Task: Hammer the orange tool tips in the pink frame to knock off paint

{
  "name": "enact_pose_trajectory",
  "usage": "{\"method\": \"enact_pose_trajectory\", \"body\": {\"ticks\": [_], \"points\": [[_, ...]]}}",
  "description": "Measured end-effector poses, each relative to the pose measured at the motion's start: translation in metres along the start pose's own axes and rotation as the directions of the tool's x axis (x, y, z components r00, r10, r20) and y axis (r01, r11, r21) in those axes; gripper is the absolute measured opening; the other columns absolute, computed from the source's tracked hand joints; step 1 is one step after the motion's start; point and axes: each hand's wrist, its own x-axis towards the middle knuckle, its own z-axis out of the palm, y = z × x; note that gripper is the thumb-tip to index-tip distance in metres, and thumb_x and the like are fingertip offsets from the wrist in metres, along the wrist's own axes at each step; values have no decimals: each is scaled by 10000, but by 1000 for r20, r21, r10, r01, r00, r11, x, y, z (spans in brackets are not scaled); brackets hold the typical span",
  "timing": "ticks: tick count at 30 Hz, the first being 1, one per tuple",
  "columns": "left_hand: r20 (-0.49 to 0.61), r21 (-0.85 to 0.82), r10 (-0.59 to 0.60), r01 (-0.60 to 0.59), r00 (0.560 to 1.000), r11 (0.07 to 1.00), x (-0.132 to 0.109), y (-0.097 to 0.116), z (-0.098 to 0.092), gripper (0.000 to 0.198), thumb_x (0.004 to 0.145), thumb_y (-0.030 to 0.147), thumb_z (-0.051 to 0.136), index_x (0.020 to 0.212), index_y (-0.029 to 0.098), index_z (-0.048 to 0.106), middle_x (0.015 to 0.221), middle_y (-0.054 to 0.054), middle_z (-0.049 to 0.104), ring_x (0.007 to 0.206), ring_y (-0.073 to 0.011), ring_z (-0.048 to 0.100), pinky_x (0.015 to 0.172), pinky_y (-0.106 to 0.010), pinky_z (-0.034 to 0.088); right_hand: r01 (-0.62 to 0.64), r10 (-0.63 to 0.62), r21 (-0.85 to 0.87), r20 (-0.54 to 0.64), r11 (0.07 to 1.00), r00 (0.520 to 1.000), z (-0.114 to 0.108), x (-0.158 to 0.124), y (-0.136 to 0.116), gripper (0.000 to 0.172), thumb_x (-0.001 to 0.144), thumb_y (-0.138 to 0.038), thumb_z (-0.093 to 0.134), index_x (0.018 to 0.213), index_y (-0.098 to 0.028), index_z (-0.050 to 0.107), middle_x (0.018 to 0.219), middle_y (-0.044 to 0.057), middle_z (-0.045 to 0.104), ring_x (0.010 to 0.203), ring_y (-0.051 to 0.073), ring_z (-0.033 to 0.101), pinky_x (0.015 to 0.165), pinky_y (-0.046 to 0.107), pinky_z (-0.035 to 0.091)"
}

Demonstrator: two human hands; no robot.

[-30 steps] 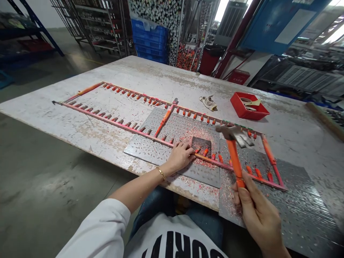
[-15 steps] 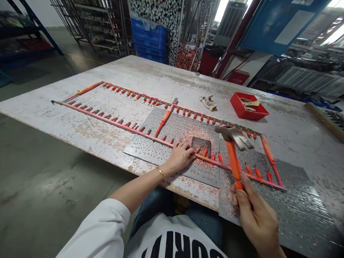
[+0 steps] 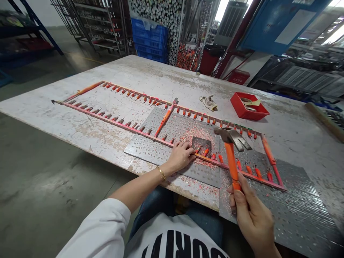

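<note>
My right hand (image 3: 251, 211) is shut on the orange handle of a claw hammer (image 3: 231, 157), whose steel head (image 3: 231, 137) hangs just above the near rail of a long pink rectangular rack (image 3: 113, 128). Several small orange-tipped pegs stick out along the rack's rails. My left hand (image 3: 180, 156) lies curled over that near rail, pressing it against a perforated metal sheet (image 3: 150, 147). Red shavings are scattered around a small dark square plate (image 3: 201, 145) close to my left fingers.
A second perforated sheet (image 3: 295, 204) lies under the rack's right end. Behind the rack are a work glove (image 3: 208, 103) and a red tray (image 3: 248, 111) holding metal tools. Blue crates (image 3: 149, 36) and shelving stand beyond the table.
My right hand and the hammer have shifted slightly left, and the hammer head looks sharper. My left hand and the rack have not visibly moved.
</note>
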Motion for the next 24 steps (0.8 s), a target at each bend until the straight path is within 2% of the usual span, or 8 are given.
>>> {"method": "enact_pose_trajectory", "body": {"ticks": [4, 7, 10, 13, 15, 18, 20, 24], "points": [[-10, -12, 8, -8, 1000, 1000, -1, 0, 1, 193, 960, 396, 675, 1043, 233, 735, 1083, -54, 689, 1014, -232, 589, 958, -424, 389, 28, -9, -99, 184, 995, 983, 22, -3, 13, 438, 1036, -361, 455, 1397, -206, 648, 907, 79, 781, 724, 180, 728, 714, 292, 617], [-10, -25, 17, -18, 1000, 1000, -1, -1, 1, 197, 955, 403, 679, 1043, 234, 732, 1065, -54, 685, 1018, -233, 587, 960, -424, 386, -34, 58, -100, 254, 994, 966, 25, -4, 17, 451, 1045, -392, 423, 1387, -215, 657, 850, 57, 769, 654, 177, 703, 666, 297, 616], [-5, -29, 1, -1, 1000, 1000, 0, -1, 1, 180, 948, 387, 690, 1040, 240, 736, 1085, -55, 682, 1028, -234, 583, 971, -427, 381, -61, 69, -46, 197, 997, 978, 9, -4, 6, 438, 1031, -347, 488, 1436, -241, 615, 800, 25, 746, 527, 137, 621, 590, 264, 585], [4, -30, -11, 12, 1000, 999, 0, 0, 0, 165, 946, 370, 692, 1036, 240, 740, 1086, -54, 685, 1022, -232, 582, 971, -426, 383, -31, 31, 11, 3, 999, 1000, -2, -5, -8, 480, 1010, -266, 540, 1489, -275, 558, 902, 30, 762, 550, 116, 620, 587, 246, 568], [6, -28, -6, 7, 1000, 1000, 0, 0, 0, 164, 947, 368, 692, 1038, 240, 741, 1089, -51, 687, 1022, -230, 583, 970, -424, 383, 8, -7, 2, -79, 1000, 997, 1, -6, -9, 497, 998, -237, 557, 1493, -276, 554, 944, 43, 769, 586, 120, 644, 621, 251, 576], [-4, -18, 1, -1, 1000, 1000, 0, -1, 2, 179, 951, 378, 687, 1047, 236, 739, 1105, -51, 686, 1024, -231, 584, 968, -426, 383, 19, -16, -46, 69, 999, 997, 19, -7, 2, 428, 1016, -309, 513, 1422, -237, 630, 846, 50, 760, 617, 154, 678, 632, 270, 589], [-12, -14, 9, -10, 1000, 1000, -1, -2, 2, 191, 955, 389, 682, 1052, 234, 736, 1090, -53, 686, 1020, -231, 586, 961, -425, 385, -40, 52, -68, 195, 997, 980, 28, -7, 11, 435, 1034, -379, 453, 1378, -219, 666, 766, 41, 738, 609, 170, 681, 600, 274, 585], [-10, -19, 7, -7, 1000, 1000, -1, -1, 1, 191, 954, 392, 684, 1044, 233, 737, 1081, -55, 686, 1021, -234, 586, 957, -426, 387, -139, 148, -54, 228, 989, 962, 20, -10, 16, 463, 1032, -415, 459, 1419, -229, 635, 760, 24, 738, 530, 145, 634, 556, 261, 568]]}}
